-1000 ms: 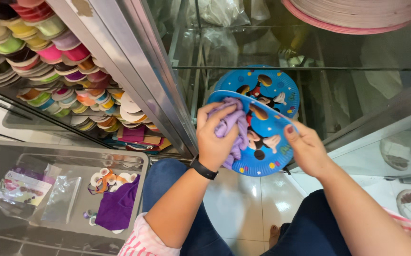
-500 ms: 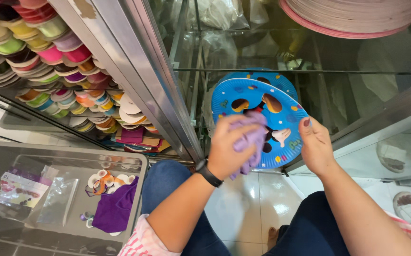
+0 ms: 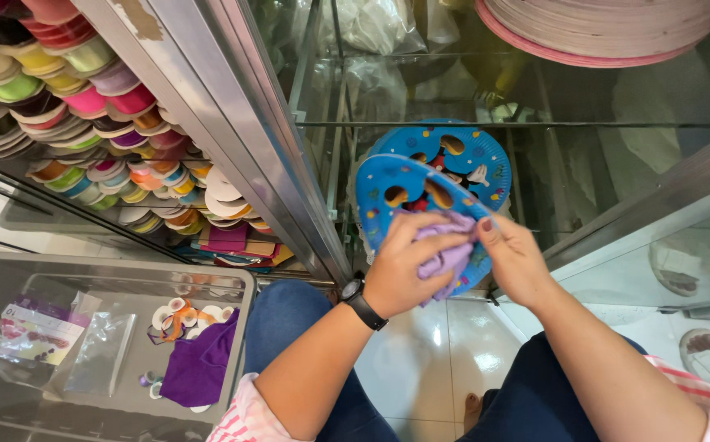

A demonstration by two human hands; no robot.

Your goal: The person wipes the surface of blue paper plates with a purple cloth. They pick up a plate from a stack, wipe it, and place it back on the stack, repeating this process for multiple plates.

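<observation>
My left hand presses a crumpled lilac cloth against the face of a blue paper plate printed with cartoon figures. A black watch sits on that wrist. My right hand grips the same plate at its lower right rim, thumb on top. The plate is tilted towards me in front of a glass cabinet. Behind it, a second blue plate of the same kind stands inside the cabinet.
A metal cabinet post runs diagonally at centre. Several coloured ribbon rolls fill shelves at left. A grey plastic bin at lower left holds a purple cloth, packets and ribbon bits. A stack of pink-rimmed plates sits top right.
The plate has tilted and shifted left and down. My left hand has slid the lilac cloth lower across the plate, and both hands sit lower in view.
</observation>
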